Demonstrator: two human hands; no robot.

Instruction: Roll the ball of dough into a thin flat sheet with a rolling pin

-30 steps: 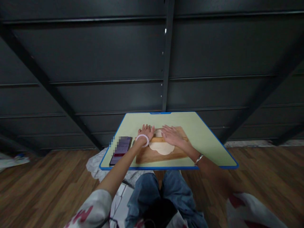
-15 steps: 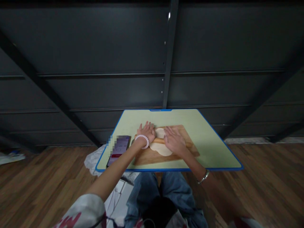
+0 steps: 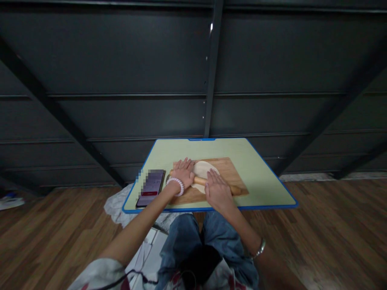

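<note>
A wooden rolling pin (image 3: 200, 181) lies slantwise, its right end lower, across a pale flat sheet of dough (image 3: 204, 167) on a wooden board (image 3: 230, 172). My left hand (image 3: 183, 173) lies flat over the pin's left part, fingers stretched out and pointing away from me. On the pin's right part rests my right hand (image 3: 218, 193), palm down, with straight fingers reaching onto the dough. Neither hand wraps round the pin. Parts of the pin and dough are hidden under the hands.
The board lies on a small light-green table (image 3: 250, 177) with a blue edge. A phone (image 3: 154, 183) lies at its left side. Dark metal panels (image 3: 136, 52) stand behind the table. White crumpled sheeting (image 3: 117, 203) is on the wooden floor at the left.
Both hands have moved toward me with the rolling pin, the right one further, so the pin now slants more. More dough shows beyond the pin and less on the near side.
</note>
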